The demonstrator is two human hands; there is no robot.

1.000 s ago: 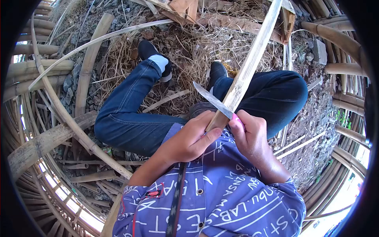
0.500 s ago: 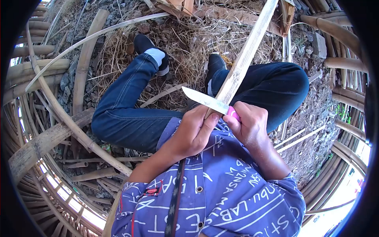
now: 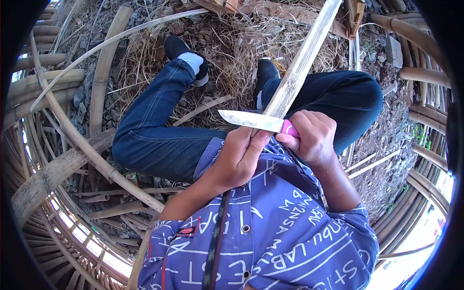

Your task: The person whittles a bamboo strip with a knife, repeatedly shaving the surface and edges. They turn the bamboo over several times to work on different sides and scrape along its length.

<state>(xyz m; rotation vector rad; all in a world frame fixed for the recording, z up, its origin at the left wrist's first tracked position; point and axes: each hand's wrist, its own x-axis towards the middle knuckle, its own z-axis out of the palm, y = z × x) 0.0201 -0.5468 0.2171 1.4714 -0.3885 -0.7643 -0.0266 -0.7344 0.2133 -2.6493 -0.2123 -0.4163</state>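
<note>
L hand (image 3: 237,162) closed round near end of wood slat (image 3: 298,72), which slants out over R leg (image 3: 350,92). R hand (image 3: 311,133) grips knife (image 3: 249,119), blade across slat. Prob. mid-work: face pale, dark marks remain; amt left, can't tell.

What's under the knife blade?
The wooden strip, crossed by the knife blade just beyond the left hand holding it. The strip's surface directly beneath the blade is covered, so any cut there can't be seen.

Pink knife handle (image 3: 289,128), purplish-blue shirt (image 3: 263,205) with white lettering (image 3: 293,257), blue jeans (image 3: 162,147).
</note>
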